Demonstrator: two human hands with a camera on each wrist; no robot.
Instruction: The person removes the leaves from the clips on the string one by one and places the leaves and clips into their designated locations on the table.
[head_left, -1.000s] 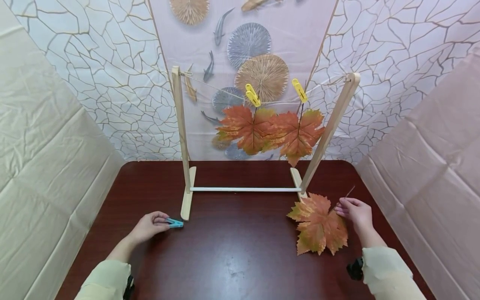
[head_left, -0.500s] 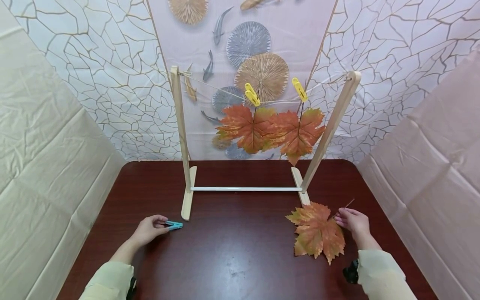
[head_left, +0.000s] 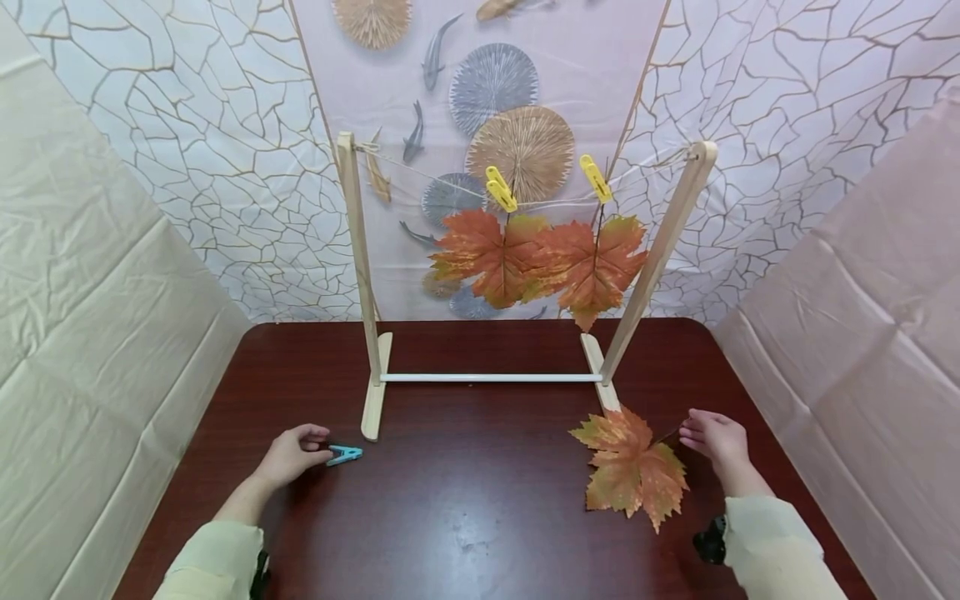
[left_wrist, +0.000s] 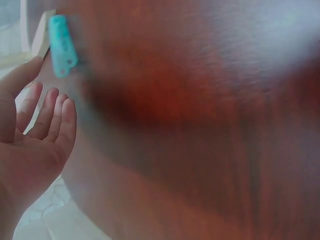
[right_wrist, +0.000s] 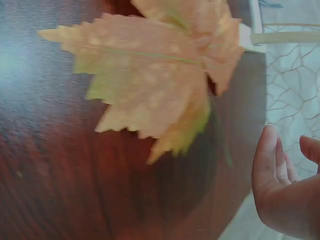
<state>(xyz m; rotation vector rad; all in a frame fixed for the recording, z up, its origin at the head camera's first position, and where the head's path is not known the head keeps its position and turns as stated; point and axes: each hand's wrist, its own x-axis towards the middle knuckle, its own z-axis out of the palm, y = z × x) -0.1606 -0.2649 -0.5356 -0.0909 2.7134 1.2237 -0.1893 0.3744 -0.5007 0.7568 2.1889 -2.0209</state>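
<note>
Beside a light-blue clothespin [head_left: 345, 454] is my left hand [head_left: 288, 457], on the table's left side. The left wrist view shows this hand's fingers spread loosely, with the clothespin [left_wrist: 61, 45] just past the thumb tip. An orange-green artificial maple leaf [head_left: 630, 468] lies at the right, by the rack's right foot. My right hand [head_left: 718, 440] is next to its stem. In the right wrist view a gap shows between the stem of the leaf [right_wrist: 150, 65] and the relaxed fingers of the right hand [right_wrist: 280, 192].
A wooden rack [head_left: 362, 250] with a string [head_left: 420, 171] stands at the back of the dark red table [head_left: 465, 500]. Two maple leaves [head_left: 491, 258] hang from the string by yellow clothespins [head_left: 501, 190]. Patterned cloth [head_left: 225, 125] encloses the back and sides.
The right hand brought the leaf down nearer the front, then let go of its stem and drew right. My left hand has let go of the blue clothespin and shifted slightly left.
</note>
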